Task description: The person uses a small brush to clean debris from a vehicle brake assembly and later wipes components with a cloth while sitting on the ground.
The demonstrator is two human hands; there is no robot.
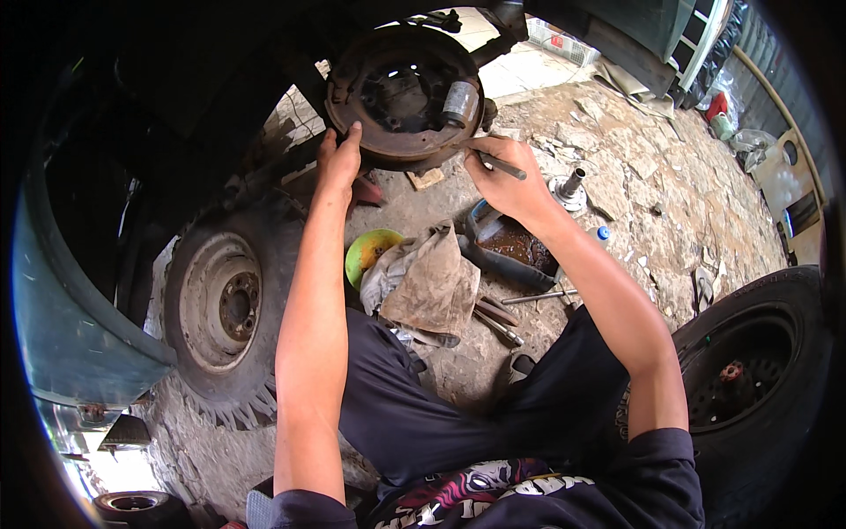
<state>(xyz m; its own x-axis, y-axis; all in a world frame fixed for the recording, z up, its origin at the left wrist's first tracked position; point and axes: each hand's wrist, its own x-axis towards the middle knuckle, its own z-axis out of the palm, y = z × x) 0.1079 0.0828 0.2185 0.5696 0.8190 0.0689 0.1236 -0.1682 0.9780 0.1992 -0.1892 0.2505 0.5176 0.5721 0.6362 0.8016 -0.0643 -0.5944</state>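
A round, rusty brake backing plate [374, 134] is at the top centre, under the vehicle. My left hand [339, 163] grips its lower left rim, thumb on the face; the other fingers are partly hidden. My right hand [508, 176] is closed around a slim dark metal bar [504, 165], like a chisel. The bar's far end reaches the plate's lower right rim. A grey cylinder-shaped piece [459, 101] sits at the plate's right side. Below my hands lie a crumpled, dirty rag [432, 286], a lime-green bowl [355, 264] and a dark basin [507, 267] of murky liquid.
A wheel with a worn tyre [225, 304] stands at my left, another tyre [749, 353] at my right. A metal hub with a shaft [571, 191] and a blue-capped bottle [601, 234] are beyond the basin. Hand tools [500, 326] lie between my legs on rough stone ground.
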